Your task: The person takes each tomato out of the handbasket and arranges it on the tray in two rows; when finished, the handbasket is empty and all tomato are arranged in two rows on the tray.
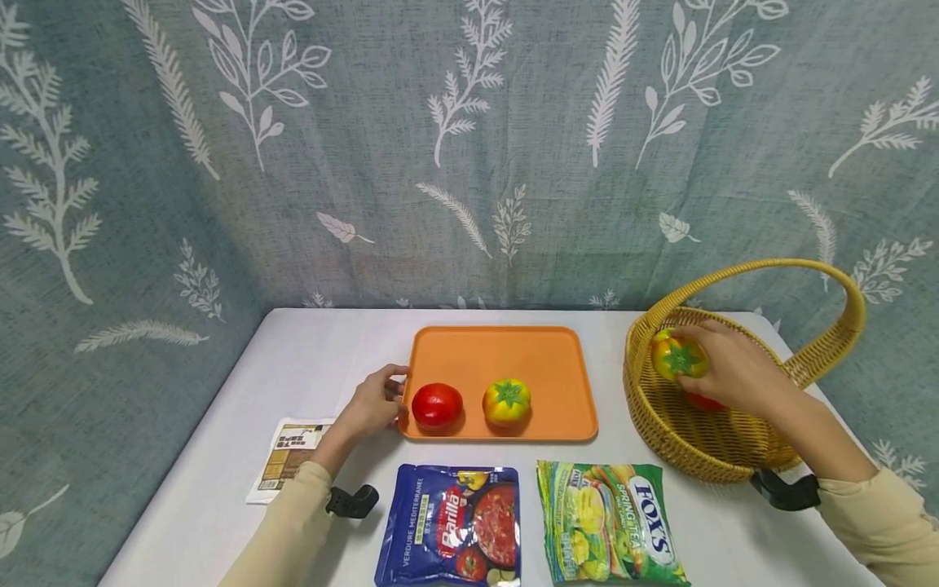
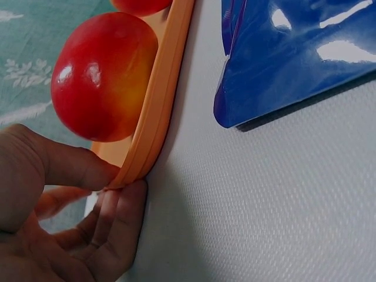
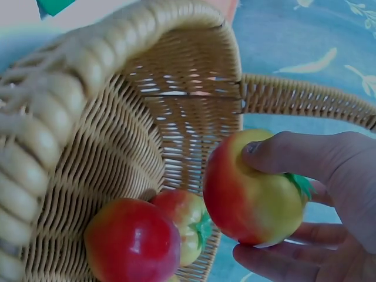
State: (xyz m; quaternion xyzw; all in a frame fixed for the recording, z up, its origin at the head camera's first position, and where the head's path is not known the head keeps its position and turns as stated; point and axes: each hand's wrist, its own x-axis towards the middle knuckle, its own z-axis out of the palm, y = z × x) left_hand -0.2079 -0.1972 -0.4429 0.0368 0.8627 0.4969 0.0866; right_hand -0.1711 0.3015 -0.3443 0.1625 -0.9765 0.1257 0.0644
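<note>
My right hand (image 1: 722, 367) grips a yellow-red tomato (image 3: 255, 188) with a green leafy top, thumb on one side and fingers on the other. It is inside the mouth of the wicker basket (image 1: 660, 424). Lower in the basket lie a red tomato (image 3: 132, 241) and a red-yellow one with a green top (image 3: 187, 220). My left hand (image 1: 372, 402) pinches the left edge of the orange tray (image 2: 154, 123), thumb over the rim and fingers against its outer side. On the tray sit a red tomato (image 1: 437, 405) and a yellow tomato (image 1: 506, 402) with a green top.
A blue Barilla pouch (image 1: 455, 522) and a green Fox's bag (image 1: 609, 522) lie before the tray. Left of them, a brown-and-white packet (image 1: 282, 461) is partly behind my left arm. The basket's tall handle (image 1: 763, 265) arches over its opening. A patterned curtain (image 1: 469, 204) hangs behind the table.
</note>
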